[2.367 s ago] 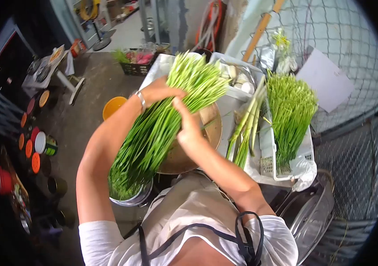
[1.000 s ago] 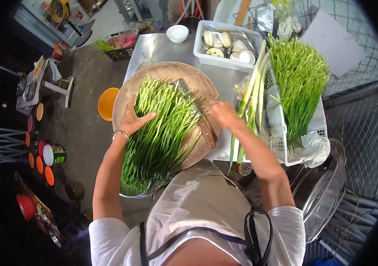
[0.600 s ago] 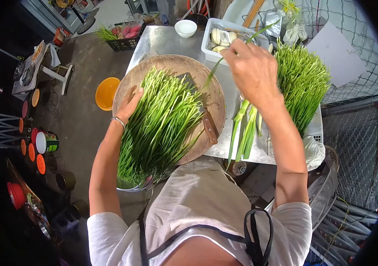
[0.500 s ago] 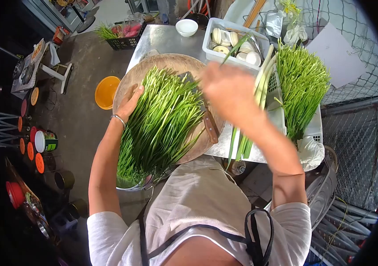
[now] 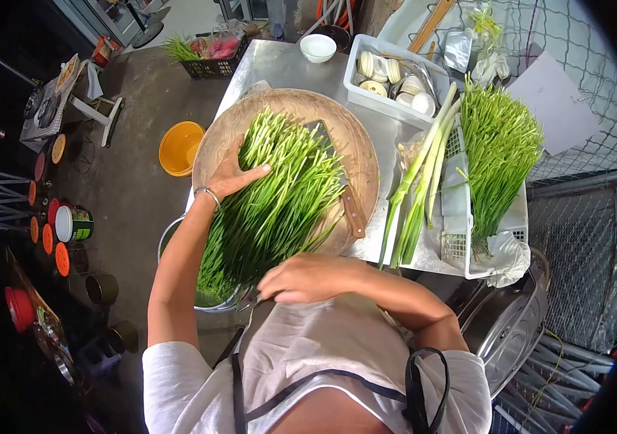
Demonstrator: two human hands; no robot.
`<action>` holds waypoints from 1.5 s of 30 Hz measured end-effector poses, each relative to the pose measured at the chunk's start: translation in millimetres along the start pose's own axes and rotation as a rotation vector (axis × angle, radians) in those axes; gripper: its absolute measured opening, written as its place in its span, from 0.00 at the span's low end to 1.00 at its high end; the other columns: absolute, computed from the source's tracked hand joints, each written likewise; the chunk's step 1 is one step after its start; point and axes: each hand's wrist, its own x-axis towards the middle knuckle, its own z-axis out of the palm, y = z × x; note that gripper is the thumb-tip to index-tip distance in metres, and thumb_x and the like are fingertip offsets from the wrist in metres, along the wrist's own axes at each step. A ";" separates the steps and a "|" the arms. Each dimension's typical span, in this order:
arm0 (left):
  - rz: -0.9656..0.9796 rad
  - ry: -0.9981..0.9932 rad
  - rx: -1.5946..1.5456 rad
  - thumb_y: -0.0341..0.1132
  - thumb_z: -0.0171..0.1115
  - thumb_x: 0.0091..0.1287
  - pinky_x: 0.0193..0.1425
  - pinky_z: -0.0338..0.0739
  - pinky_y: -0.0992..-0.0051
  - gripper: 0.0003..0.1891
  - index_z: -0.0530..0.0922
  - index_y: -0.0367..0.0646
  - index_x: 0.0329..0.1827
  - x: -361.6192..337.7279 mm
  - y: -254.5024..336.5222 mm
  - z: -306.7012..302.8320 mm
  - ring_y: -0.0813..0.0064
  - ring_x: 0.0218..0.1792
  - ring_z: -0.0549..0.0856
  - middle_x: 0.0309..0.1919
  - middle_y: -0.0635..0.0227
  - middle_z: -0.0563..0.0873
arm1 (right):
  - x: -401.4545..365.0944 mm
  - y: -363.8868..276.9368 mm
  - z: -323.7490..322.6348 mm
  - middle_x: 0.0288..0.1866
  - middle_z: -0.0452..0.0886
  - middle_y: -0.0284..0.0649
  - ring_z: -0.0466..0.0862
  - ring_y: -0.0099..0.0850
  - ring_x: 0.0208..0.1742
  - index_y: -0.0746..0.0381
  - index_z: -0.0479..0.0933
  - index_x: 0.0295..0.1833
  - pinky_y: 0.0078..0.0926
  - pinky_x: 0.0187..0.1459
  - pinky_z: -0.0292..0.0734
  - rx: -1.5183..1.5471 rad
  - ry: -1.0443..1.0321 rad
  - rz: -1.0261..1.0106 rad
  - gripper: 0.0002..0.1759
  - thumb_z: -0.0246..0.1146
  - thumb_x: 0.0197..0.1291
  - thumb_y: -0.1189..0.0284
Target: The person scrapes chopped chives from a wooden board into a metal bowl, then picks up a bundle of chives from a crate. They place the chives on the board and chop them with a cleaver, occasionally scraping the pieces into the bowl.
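A big bundle of green chives [image 5: 279, 202] lies across a round wooden chopping board [image 5: 355, 141], its leafy ends hanging over the near edge. My left hand [image 5: 230, 173] rests flat on the left side of the bundle, fingers spread. My right hand [image 5: 308, 278] is low, at the near end of the chives by my apron; whether it grips any stalks is unclear. A cleaver with a wooden handle [image 5: 352, 213] lies on the board, its blade partly under the chives.
A metal pot [image 5: 171, 239] stands below the board's near-left edge. Spring onions [image 5: 417, 188] lie right of the board, and a white basket [image 5: 460, 239] holds more chives [image 5: 500, 155]. A white tray of small cups [image 5: 395, 79], a white bowl [image 5: 318, 48] and an orange bowl [image 5: 180, 147] are nearby.
My right hand, raised over the white tray with a green stalk, has swept down to the near end of the chives. My left hand stayed on the bundle.
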 end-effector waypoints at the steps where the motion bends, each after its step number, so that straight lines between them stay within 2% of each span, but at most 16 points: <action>1: -0.014 -0.011 -0.001 0.72 0.76 0.52 0.87 0.53 0.59 0.71 0.48 0.29 0.85 0.3 -0.7 -2.1 0.44 0.83 0.58 0.81 0.34 0.60 | -14.1 -4.9 -11.9 0.54 0.89 0.47 0.89 0.44 0.53 0.64 0.85 0.53 0.43 0.57 0.83 0.065 0.033 0.154 0.14 0.65 0.66 0.70; 7: 0.004 -0.033 0.066 0.72 0.76 0.52 0.88 0.50 0.57 0.73 0.45 0.32 0.86 15.9 -17.9 -2.7 0.44 0.84 0.55 0.82 0.35 0.57 | -113.5 69.2 29.7 0.48 0.88 0.58 0.91 0.45 0.48 0.73 0.76 0.62 0.41 0.50 0.86 -0.008 0.273 0.866 0.28 0.66 0.70 0.60; 10: 0.034 -0.061 0.075 0.73 0.78 0.48 0.88 0.52 0.59 0.77 0.42 0.28 0.85 21.5 -8.4 5.2 0.44 0.84 0.56 0.81 0.33 0.57 | -83.4 102.8 52.0 0.50 0.86 0.63 0.91 0.47 0.48 0.77 0.65 0.69 0.40 0.45 0.88 0.685 0.690 0.854 0.36 0.64 0.74 0.57; 12: 0.048 -0.085 0.074 0.73 0.78 0.47 0.88 0.52 0.60 0.77 0.42 0.27 0.85 19.9 -2.5 6.8 0.44 0.84 0.56 0.81 0.33 0.58 | -54.6 131.7 43.1 0.67 0.75 0.62 0.89 0.49 0.54 0.72 0.61 0.77 0.41 0.49 0.89 0.915 0.761 0.792 0.35 0.61 0.77 0.59; 18: 0.090 -0.175 -0.017 0.66 0.86 0.43 0.87 0.54 0.63 0.79 0.43 0.25 0.84 5.8 19.5 13.0 0.47 0.82 0.62 0.78 0.35 0.63 | 31.8 123.0 1.0 0.66 0.78 0.67 0.87 0.50 0.60 0.78 0.62 0.75 0.45 0.54 0.84 0.644 0.671 0.943 0.34 0.57 0.73 0.65; 21: 0.137 -0.187 -0.008 0.65 0.88 0.40 0.86 0.55 0.62 0.81 0.43 0.24 0.84 -5.9 15.6 13.6 0.47 0.82 0.61 0.78 0.35 0.63 | 41.4 134.6 -4.9 0.64 0.79 0.69 0.85 0.56 0.60 0.77 0.68 0.71 0.49 0.56 0.81 0.153 0.432 0.949 0.30 0.56 0.69 0.67; 22: 0.165 -0.113 0.096 0.65 0.89 0.36 0.85 0.58 0.61 0.83 0.42 0.24 0.84 -8.1 8.1 20.4 0.44 0.80 0.64 0.76 0.34 0.65 | 39.1 136.6 0.5 0.58 0.82 0.69 0.85 0.59 0.59 0.73 0.76 0.63 0.51 0.58 0.79 0.124 0.566 0.838 0.24 0.57 0.67 0.70; 25: 0.186 0.036 0.120 0.66 0.90 0.33 0.83 0.63 0.58 0.86 0.39 0.22 0.83 -30.4 11.3 35.0 0.39 0.77 0.67 0.75 0.32 0.67 | 28.6 147.7 -17.0 0.43 0.87 0.62 0.89 0.52 0.43 0.71 0.79 0.57 0.48 0.46 0.84 0.176 0.361 0.829 0.19 0.54 0.64 0.75; 29: -0.207 0.082 0.375 0.64 0.90 0.31 0.77 0.71 0.53 0.86 0.38 0.34 0.86 -38.1 52.3 55.2 0.38 0.71 0.73 0.70 0.34 0.71 | 10.9 152.5 -33.3 0.34 0.89 0.54 0.90 0.41 0.28 0.69 0.81 0.54 0.40 0.33 0.85 0.295 0.266 0.797 0.19 0.51 0.62 0.78; 32: -0.215 0.176 0.470 0.63 0.90 0.31 0.71 0.73 0.46 0.84 0.42 0.42 0.87 -33.8 45.8 68.3 0.39 0.69 0.76 0.68 0.37 0.72 | -22.5 155.0 -36.4 0.33 0.89 0.49 0.90 0.38 0.28 0.64 0.81 0.51 0.35 0.35 0.85 0.319 0.222 0.797 0.13 0.62 0.67 0.68; 36: -0.276 0.163 0.464 0.60 0.89 0.36 0.68 0.76 0.48 0.79 0.44 0.43 0.87 -32.0 47.7 65.2 0.41 0.66 0.78 0.66 0.42 0.75 | -97.7 123.1 -53.8 0.50 0.83 0.58 0.86 0.52 0.55 0.70 0.71 0.66 0.45 0.55 0.83 -0.409 0.404 0.758 0.35 0.73 0.64 0.58; 39: -0.329 0.141 0.439 0.60 0.88 0.38 0.65 0.79 0.51 0.77 0.44 0.43 0.87 -32.6 54.1 65.4 0.42 0.63 0.81 0.63 0.42 0.77 | -120.4 120.0 -48.1 0.60 0.77 0.59 0.84 0.57 0.58 0.72 0.63 0.73 0.47 0.57 0.83 -0.679 0.596 0.785 0.47 0.76 0.60 0.56; 40: -0.349 0.138 0.439 0.60 0.88 0.38 0.64 0.80 0.51 0.77 0.44 0.43 0.87 -33.6 58.8 63.3 0.42 0.61 0.82 0.62 0.42 0.78 | -113.5 117.5 -47.7 0.66 0.73 0.61 0.81 0.60 0.61 0.71 0.57 0.78 0.48 0.57 0.84 -0.533 0.514 0.891 0.53 0.78 0.56 0.58; 43: -0.436 0.140 0.394 0.62 0.86 0.40 0.63 0.81 0.52 0.76 0.44 0.43 0.88 -41.9 68.0 63.1 0.41 0.58 0.84 0.61 0.39 0.78 | -98.8 148.0 -36.2 0.59 0.77 0.59 0.84 0.58 0.58 0.71 0.55 0.79 0.49 0.55 0.85 -0.620 0.682 0.778 0.54 0.78 0.54 0.61; 44: -0.459 0.152 0.376 0.62 0.86 0.40 0.63 0.81 0.53 0.76 0.44 0.42 0.88 -46.9 65.7 67.9 0.40 0.58 0.84 0.61 0.39 0.78 | -97.3 151.3 -38.9 0.50 0.81 0.52 0.88 0.50 0.44 0.71 0.64 0.71 0.47 0.44 0.87 -0.613 0.744 0.780 0.43 0.75 0.55 0.66; 45: -0.480 0.164 0.358 0.62 0.86 0.40 0.63 0.81 0.53 0.76 0.44 0.42 0.88 -52.2 64.4 72.2 0.40 0.58 0.84 0.61 0.39 0.78 | -100.4 162.0 -42.5 0.46 0.81 0.49 0.87 0.46 0.39 0.71 0.67 0.67 0.44 0.39 0.87 -0.283 0.800 0.794 0.37 0.74 0.56 0.68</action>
